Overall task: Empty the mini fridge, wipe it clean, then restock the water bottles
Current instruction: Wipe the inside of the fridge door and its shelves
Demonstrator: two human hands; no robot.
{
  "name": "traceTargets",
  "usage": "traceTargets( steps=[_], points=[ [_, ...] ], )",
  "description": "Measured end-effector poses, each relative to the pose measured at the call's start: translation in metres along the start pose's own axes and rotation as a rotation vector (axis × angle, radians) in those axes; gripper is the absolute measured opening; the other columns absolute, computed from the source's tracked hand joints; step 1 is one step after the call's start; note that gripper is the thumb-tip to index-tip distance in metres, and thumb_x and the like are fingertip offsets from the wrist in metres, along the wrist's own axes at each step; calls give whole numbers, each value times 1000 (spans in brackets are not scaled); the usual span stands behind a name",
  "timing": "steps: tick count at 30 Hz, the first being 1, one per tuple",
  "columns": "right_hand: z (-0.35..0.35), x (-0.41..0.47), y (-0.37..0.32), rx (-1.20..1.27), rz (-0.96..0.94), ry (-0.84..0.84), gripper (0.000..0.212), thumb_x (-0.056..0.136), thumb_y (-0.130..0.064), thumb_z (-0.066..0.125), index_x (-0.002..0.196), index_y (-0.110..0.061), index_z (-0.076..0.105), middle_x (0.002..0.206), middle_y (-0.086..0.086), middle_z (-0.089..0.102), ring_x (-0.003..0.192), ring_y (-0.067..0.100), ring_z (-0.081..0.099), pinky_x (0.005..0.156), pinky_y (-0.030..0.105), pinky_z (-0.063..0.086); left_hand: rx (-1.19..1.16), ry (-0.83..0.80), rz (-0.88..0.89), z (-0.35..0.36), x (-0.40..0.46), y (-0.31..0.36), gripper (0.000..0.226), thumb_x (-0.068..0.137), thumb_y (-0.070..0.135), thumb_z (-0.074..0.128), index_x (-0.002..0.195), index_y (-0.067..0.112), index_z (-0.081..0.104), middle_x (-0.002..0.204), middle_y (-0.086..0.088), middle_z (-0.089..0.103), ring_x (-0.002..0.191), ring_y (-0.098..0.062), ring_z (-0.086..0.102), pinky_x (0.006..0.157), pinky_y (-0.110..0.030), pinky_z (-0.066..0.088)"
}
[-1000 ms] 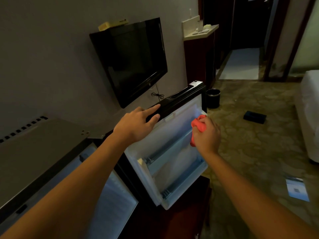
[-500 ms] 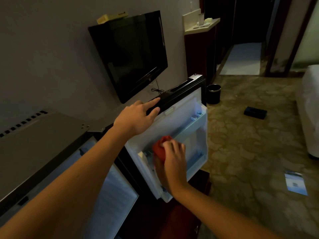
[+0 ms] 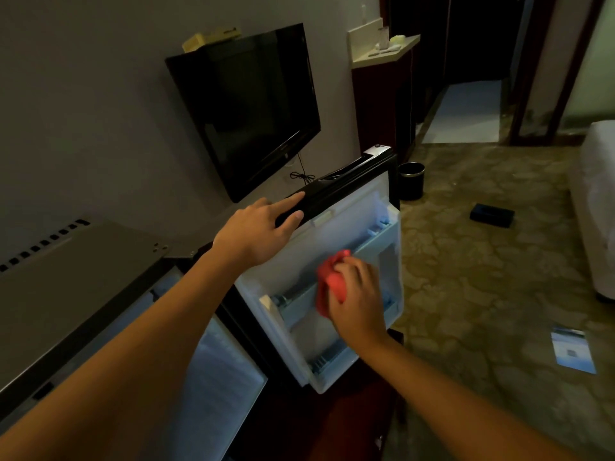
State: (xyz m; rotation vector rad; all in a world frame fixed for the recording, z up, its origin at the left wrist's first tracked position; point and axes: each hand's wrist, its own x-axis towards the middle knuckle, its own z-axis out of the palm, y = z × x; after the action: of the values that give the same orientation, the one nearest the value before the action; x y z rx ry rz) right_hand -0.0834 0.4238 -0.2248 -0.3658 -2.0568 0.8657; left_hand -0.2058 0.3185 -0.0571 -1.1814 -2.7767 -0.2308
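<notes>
Item 1, red cloth (image 3: 327, 281): bunched under your right hand (image 3: 357, 299), whose curled fingers grip it against the inner face of the open fridge door (image 3: 352, 224), at the middle shelf rail. Item 2, your left hand (image 3: 258, 232): fingers straight, resting flat on the door's black top edge, up and left of the cloth. Door's free edge points away from you; carpet (image 3: 482, 277) lies open to the right.

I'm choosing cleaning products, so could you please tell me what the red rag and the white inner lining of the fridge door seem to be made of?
The red rag, bunched in the right hand, looks like soft cloth: it crumples into folds. The white inner lining of the fridge door looks like smooth moulded plastic, with formed shelf rails and a faint sheen; its exact type isn't clear.
</notes>
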Motion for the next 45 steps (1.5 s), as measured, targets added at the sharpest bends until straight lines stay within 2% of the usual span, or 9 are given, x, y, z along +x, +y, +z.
traceTargets(
  steps=[4,11,19,27,32,36,38,42,45],
  points=[
    [-14,35,34,-8,56,88,26,91,-28,52,101,-6,62,108,11,61,100,29,55,87,17,34,-11,-10,0,-1,1,2,50,102,59,25,151,52,23,117,-7,53,102,-25,53,83,-35,38],
    [-26,78,64,84,233,212,32,84,-40,54,101,-14,61,108,5,60,100,22,55,84,32,45,-13,-6,-18,-2,3,1,50,101,60,26,150,54,23,122,-11,53,110,-34,55,92,-42,44],
    [7,28,16,161,313,146,16,86,-11,64,98,-20,58,102,0,55,90,14,53,70,4,38,-25,12,-38,-1,4,0,50,101,60,27,150,52,25,128,-14,53,117,-36,53,98,-46,44],
    [26,-34,-61,269,263,41,39,81,-43,45,102,-13,59,110,-3,50,102,12,47,82,-1,32,-9,12,-31,-3,4,0,51,102,58,28,152,50,26,130,-14,52,118,-37,52,99,-45,42],
    [32,-53,-68,248,153,22,30,87,-30,48,102,-8,62,110,2,53,105,22,51,86,11,35,-8,12,-21,-1,2,-1,51,101,60,28,152,51,23,127,-14,51,115,-38,52,93,-44,43],
    [26,-38,-57,238,222,-10,46,85,-43,40,112,-10,59,119,4,51,113,20,45,87,7,32,9,5,-17,0,2,0,52,101,61,25,152,52,21,125,-13,51,112,-37,53,90,-42,42],
    [22,-22,-44,199,261,14,49,84,-43,39,115,-10,58,120,7,50,115,21,45,87,17,35,14,-2,-18,0,2,0,52,101,61,24,152,52,20,126,-13,51,112,-37,53,91,-42,43],
    [12,12,-8,157,282,85,27,87,-11,59,114,-11,59,120,8,53,113,24,50,88,35,49,19,2,-30,0,2,0,52,101,61,25,152,52,20,127,-12,51,114,-37,53,94,-43,44],
    [3,39,13,122,288,141,26,87,-5,63,113,-9,58,117,10,55,108,23,52,88,30,47,21,3,-35,0,3,-1,53,100,62,24,152,52,20,125,-11,52,111,-36,55,90,-42,45]
  ],
)
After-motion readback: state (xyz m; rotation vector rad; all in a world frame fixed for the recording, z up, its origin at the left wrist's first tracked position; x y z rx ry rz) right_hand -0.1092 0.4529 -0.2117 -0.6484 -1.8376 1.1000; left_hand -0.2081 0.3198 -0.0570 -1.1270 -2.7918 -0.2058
